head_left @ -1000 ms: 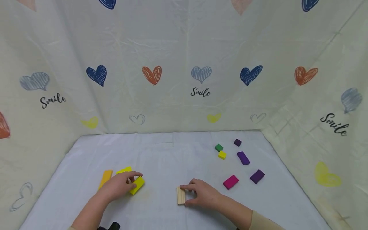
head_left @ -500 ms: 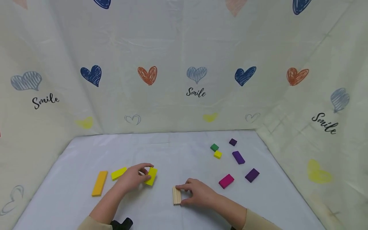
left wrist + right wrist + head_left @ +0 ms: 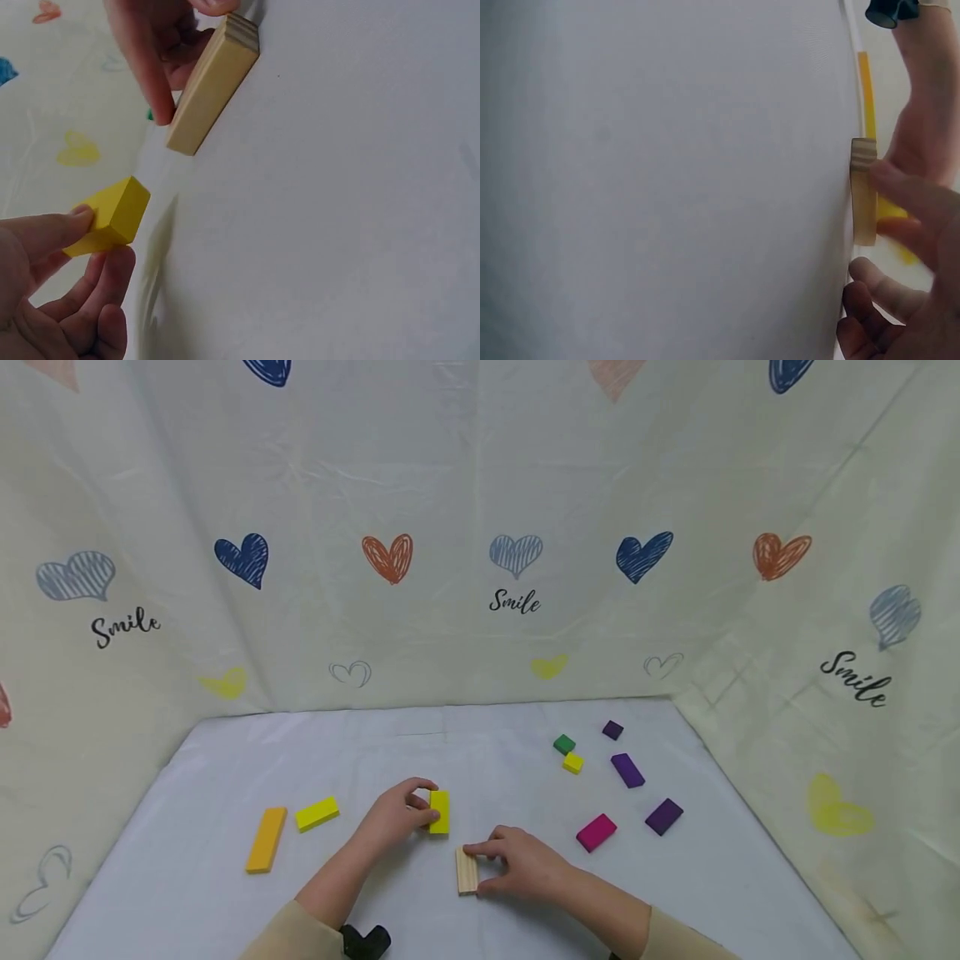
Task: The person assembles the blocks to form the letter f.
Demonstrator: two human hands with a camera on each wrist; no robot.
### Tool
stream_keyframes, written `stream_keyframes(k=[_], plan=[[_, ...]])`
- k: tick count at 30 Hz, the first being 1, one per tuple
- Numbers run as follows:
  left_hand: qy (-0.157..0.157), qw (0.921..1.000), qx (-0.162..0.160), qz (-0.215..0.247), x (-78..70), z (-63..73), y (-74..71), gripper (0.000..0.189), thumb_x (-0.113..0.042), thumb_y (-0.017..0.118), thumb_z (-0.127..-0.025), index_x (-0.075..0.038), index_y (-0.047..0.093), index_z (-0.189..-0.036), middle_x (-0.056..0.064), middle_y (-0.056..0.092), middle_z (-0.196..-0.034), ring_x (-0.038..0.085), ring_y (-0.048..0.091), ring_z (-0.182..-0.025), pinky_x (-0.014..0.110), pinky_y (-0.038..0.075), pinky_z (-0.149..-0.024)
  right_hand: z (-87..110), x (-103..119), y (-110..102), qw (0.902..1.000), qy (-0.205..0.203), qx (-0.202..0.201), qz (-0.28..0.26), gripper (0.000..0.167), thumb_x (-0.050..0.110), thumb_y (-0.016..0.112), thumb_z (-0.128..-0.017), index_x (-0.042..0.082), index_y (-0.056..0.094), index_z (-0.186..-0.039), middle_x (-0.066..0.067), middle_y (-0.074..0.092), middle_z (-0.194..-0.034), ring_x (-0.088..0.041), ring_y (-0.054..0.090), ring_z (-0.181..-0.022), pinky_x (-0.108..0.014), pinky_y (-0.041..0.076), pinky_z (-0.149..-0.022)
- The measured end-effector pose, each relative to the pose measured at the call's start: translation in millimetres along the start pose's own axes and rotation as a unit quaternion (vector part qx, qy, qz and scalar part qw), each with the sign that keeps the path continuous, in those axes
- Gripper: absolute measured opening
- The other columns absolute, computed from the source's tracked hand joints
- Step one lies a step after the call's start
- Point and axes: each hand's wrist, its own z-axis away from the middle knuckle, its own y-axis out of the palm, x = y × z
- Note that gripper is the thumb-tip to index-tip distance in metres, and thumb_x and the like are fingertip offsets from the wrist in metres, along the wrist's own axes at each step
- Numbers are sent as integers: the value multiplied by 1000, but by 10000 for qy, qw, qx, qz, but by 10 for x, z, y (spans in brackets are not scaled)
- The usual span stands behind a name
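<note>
My left hand (image 3: 396, 815) pinches a yellow block (image 3: 441, 812) between thumb and fingers. In the left wrist view that yellow block (image 3: 112, 217) is held off the white tabletop, apart from the plain wooden block (image 3: 214, 86). The wooden block (image 3: 467, 872) lies on the table a little nearer to me and to the right. My right hand (image 3: 528, 864) holds it from the right side, index finger by its far end and thumb by its near end. In the right wrist view my right hand (image 3: 922, 300) reaches the wooden block (image 3: 864, 202) at the right edge.
On the left lie an orange block (image 3: 266, 841) and another yellow block (image 3: 317, 814). To the right are a pink block (image 3: 596, 832), several purple blocks (image 3: 627, 771), a small green block (image 3: 564, 744) and a small yellow cube (image 3: 573, 763). A heart-printed cloth (image 3: 442, 635) stands behind the table.
My left hand has carried the yellow block rightward from beside the other yellow block toward the wooden one, turning it roughly upright in view. My right hand has stayed at the wooden block.
</note>
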Motion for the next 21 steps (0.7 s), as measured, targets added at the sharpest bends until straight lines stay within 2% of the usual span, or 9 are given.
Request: stream_keyframes(k=[6, 10, 14, 21], plan=[[-22, 10000, 60, -1, -57, -38, 118, 39, -27, 77, -87, -21, 62, -122, 2, 65, -92, 19, 59, -80, 34, 52, -73, -8, 11, -6, 9999, 78, 41, -118, 51, 37, 83, -79, 40, 67, -127, 11, 54, -93, -7, 48, -81, -21, 47, -68], [-36, 9998, 174, 8, -56, -34, 171, 39, -27, 78, -86, -19, 60, -120, 1, 66, -90, 18, 60, -78, 34, 52, -72, -13, 15, 4, 9998, -20, 80, -175, 51, 36, 83, -80, 40, 67, -128, 12, 54, -93, -6, 48, -81, -19, 47, -68], [47, 9996, 291, -27, -48, -20, 198, 39, -27, 79, -85, -18, 60, -118, 1, 68, -91, 17, 61, -79, 35, 53, -73, -19, 13, 19, 9999, -138, 39, -90, 51, 38, 82, -79, 40, 67, -128, 13, 53, -92, -5, 47, -81, -18, 47, -68], [242, 9983, 465, -255, -106, -28, 245, 37, -28, 79, -85, -17, 61, -116, 0, 67, -91, 17, 60, -80, 37, 52, -73, 3, -8, 10, 9999, -100, -52, 26, 52, 38, 83, -79, 40, 67, -128, 13, 53, -92, -4, 47, -80, -18, 47, -66]])
